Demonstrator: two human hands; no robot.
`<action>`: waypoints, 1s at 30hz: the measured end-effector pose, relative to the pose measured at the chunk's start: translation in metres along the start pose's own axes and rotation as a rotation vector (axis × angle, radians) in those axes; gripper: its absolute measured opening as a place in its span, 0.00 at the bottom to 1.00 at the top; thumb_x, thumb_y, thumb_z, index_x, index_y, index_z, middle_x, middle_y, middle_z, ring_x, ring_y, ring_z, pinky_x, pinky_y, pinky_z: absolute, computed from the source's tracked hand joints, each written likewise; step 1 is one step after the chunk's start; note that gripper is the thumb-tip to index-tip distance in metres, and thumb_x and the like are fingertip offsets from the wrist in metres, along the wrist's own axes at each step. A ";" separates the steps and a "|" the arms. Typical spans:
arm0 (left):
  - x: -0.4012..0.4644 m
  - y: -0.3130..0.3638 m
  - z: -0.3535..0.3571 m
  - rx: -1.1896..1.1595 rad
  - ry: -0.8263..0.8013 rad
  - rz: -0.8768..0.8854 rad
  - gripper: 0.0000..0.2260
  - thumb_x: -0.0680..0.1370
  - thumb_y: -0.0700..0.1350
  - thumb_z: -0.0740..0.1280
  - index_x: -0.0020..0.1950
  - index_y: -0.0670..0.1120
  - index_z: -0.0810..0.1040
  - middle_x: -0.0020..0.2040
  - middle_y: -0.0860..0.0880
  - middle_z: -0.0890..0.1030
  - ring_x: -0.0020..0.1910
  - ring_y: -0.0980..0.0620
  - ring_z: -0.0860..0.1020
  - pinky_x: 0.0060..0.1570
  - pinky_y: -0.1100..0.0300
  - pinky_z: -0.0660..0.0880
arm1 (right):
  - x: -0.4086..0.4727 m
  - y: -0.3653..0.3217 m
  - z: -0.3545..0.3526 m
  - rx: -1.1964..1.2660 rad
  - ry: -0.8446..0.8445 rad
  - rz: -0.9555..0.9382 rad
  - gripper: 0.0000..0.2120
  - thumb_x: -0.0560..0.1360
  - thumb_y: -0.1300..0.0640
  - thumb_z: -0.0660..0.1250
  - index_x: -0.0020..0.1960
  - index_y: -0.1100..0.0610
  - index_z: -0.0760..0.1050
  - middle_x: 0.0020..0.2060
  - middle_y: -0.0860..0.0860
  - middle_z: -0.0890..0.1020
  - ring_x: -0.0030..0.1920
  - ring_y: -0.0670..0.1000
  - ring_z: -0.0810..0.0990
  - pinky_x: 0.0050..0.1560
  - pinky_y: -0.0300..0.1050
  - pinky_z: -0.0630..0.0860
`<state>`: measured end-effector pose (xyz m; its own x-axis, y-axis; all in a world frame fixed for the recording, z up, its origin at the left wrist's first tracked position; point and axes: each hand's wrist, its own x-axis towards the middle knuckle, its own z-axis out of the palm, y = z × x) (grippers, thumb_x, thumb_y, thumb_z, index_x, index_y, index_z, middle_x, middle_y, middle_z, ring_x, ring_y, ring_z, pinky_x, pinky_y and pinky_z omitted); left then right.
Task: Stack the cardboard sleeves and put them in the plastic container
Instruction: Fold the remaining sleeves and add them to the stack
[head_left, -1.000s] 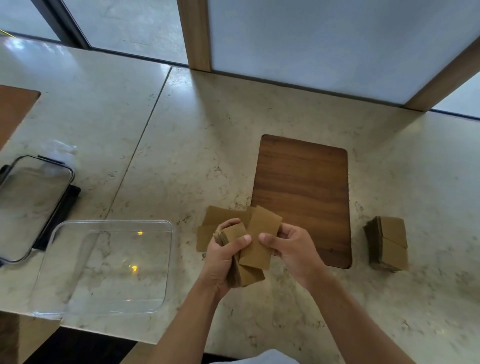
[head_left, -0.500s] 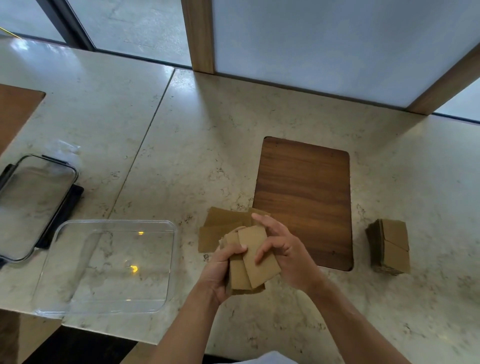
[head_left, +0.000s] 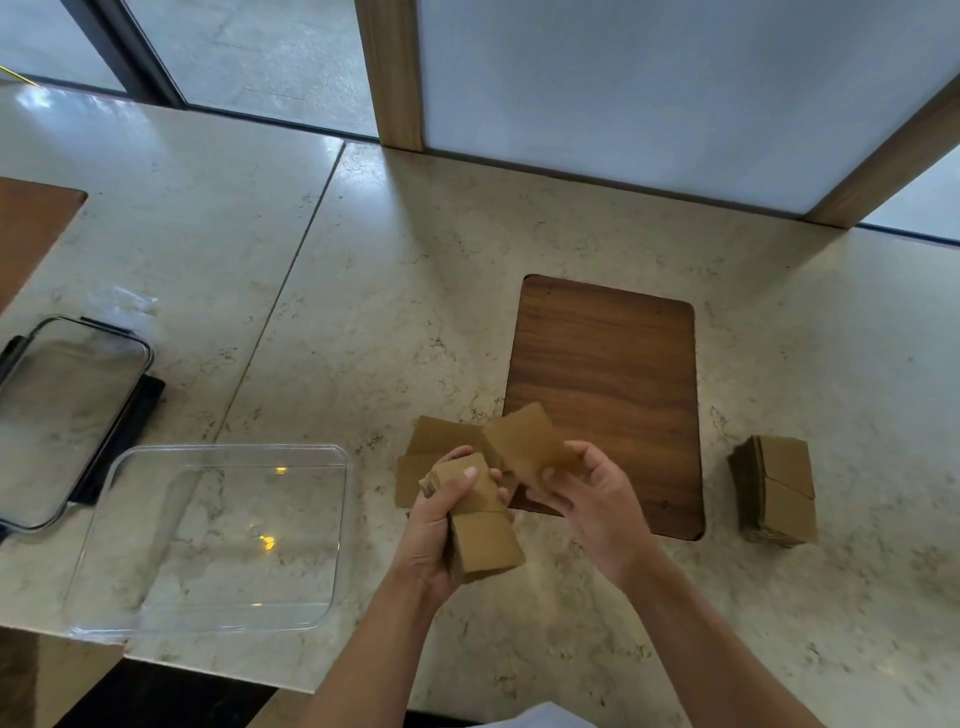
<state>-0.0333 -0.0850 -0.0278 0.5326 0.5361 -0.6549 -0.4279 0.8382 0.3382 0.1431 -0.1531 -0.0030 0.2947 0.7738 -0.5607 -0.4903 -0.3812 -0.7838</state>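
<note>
My left hand (head_left: 436, 535) grips a stack of brown cardboard sleeves (head_left: 485, 540) above the counter's front part. My right hand (head_left: 592, 499) holds a single cardboard sleeve (head_left: 524, 449) just right of and above that stack, fingers curled under it. Loose sleeves (head_left: 436, 441) lie flat on the counter behind my hands. A second stack of sleeves (head_left: 776, 491) rests on the counter to the right. The clear plastic container (head_left: 208, 452) stands with nothing inside, to the left of my left hand.
A dark wooden board (head_left: 608, 374) lies behind my right hand. The container's clear lid (head_left: 67, 415) with black clips rests at far left. Another wooden board's corner (head_left: 31, 223) shows at the left edge. The counter's front edge runs below the container.
My right hand pressed a sleeve onto the stack in my left hand, then moved back to the right. It now holds another single sleeve lifted off the loose pile.
</note>
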 end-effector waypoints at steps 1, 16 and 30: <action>-0.001 0.001 0.000 -0.025 -0.029 -0.053 0.24 0.74 0.45 0.77 0.69 0.47 0.75 0.52 0.37 0.83 0.43 0.42 0.83 0.44 0.45 0.83 | 0.002 -0.006 -0.002 0.096 -0.010 0.000 0.10 0.81 0.67 0.65 0.62 0.61 0.77 0.55 0.62 0.86 0.50 0.60 0.88 0.48 0.48 0.85; -0.008 0.001 -0.033 0.254 -0.126 -0.276 0.39 0.66 0.63 0.81 0.70 0.42 0.81 0.61 0.33 0.84 0.53 0.37 0.86 0.46 0.44 0.84 | 0.024 -0.031 0.030 -1.143 -0.458 -0.156 0.20 0.75 0.54 0.77 0.65 0.47 0.78 0.54 0.42 0.77 0.45 0.32 0.77 0.43 0.32 0.76; -0.025 -0.005 -0.075 -0.231 0.096 0.059 0.27 0.62 0.54 0.86 0.59 0.50 0.88 0.50 0.39 0.85 0.41 0.44 0.84 0.42 0.45 0.84 | 0.065 0.028 0.064 -1.633 -0.073 -0.305 0.31 0.75 0.41 0.74 0.75 0.44 0.69 0.66 0.54 0.65 0.68 0.57 0.64 0.76 0.55 0.63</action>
<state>-0.0993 -0.1101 -0.0635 0.4341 0.5625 -0.7037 -0.6176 0.7545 0.2221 0.0956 -0.0812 -0.0445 0.1521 0.9169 -0.3689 0.9068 -0.2780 -0.3170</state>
